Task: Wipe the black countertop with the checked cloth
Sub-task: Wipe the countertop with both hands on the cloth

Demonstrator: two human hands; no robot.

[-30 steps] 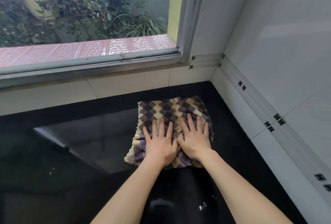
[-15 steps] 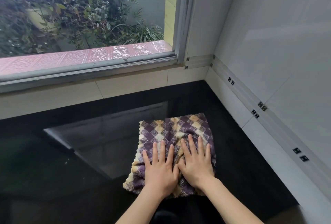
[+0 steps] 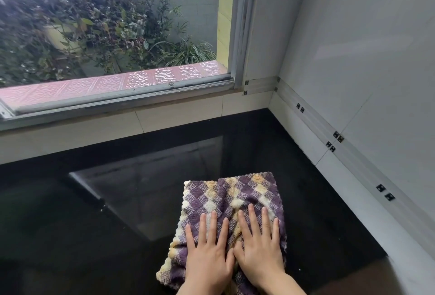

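The checked cloth (image 3: 235,192), purple, cream and yellow, lies spread on the glossy black countertop (image 3: 82,235) near its right end. Both palms press flat on the cloth's near half with fingers spread and pointing away from me. My left hand (image 3: 207,254) covers the near-left part, and my right hand (image 3: 259,250) lies beside it, thumbs almost touching. The cloth's far edge is a little rumpled. Its near edge is hidden under my wrists.
A white tiled wall (image 3: 353,153) with a rail of small black clips runs along the counter's right side. A tiled ledge (image 3: 117,127) and a window frame (image 3: 131,96) bound the far side. The counter's right end stops at a brown edge (image 3: 367,278).
Both hands have pulled the cloth toward me, away from the back ledge, so more bare black counter shows beyond it. The hands keep their flat position on the cloth.
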